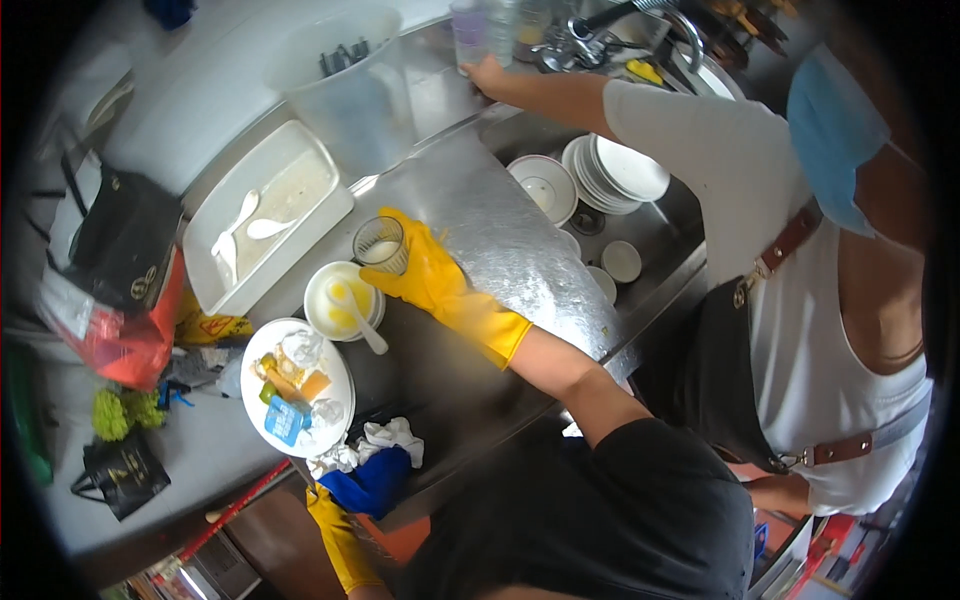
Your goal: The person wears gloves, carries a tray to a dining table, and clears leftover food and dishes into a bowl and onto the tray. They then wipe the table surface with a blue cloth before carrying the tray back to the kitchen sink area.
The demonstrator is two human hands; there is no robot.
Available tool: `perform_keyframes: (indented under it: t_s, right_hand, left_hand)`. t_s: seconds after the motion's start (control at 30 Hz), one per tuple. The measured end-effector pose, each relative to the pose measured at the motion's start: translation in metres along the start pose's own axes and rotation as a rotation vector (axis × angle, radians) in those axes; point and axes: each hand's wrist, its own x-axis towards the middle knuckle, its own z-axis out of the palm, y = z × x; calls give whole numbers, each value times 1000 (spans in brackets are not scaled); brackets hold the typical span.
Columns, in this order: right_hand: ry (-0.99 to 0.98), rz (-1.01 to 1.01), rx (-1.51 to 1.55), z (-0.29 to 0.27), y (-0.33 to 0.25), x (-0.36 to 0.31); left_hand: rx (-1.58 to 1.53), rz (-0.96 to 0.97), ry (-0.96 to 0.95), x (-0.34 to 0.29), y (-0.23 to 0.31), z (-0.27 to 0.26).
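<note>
My right hand (425, 270), in a yellow rubber glove, is closed around a clear ribbed glass (380, 245) above the steel counter. Just below the glass sits a white bowl (325, 300) with yellowish liquid and a white soup spoon (352, 314) in it. Beside the bowl, a white oval plate (335, 395) carries food scraps, crumpled tissues and a blue packet. My left hand (328, 505), also in a yellow glove, grips a blue cloth (370, 485) at the counter's near edge; its fingers are partly hidden. White crumpled tissues (392, 438) lie against the cloth.
A white tub (205, 285) with several spoons stands beyond the bowl, next to a tall translucent bucket (355, 110). Right of the counter, a sink holds stacked plates (625, 170) and small bowls. A co-worker (750, 180) in white leans over it, reaching toward cups. Bags (125, 235) sit at left.
</note>
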Motion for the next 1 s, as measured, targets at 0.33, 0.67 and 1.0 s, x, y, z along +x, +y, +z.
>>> perform_keyframes:
  t_s: [0.33, 0.67, 1.0]
  right_hand:
    - [469, 809, 1274, -133, 113, -25]
    - [260, 887, 1161, -226, 183, -34]
    - [220, 82, 309, -185, 23, 200]
  left_hand:
    - [74, -75, -3, 9, -11, 12]
    - [88, -91, -10, 14, -14, 35]
    - [59, -105, 90, 23, -5, 33]
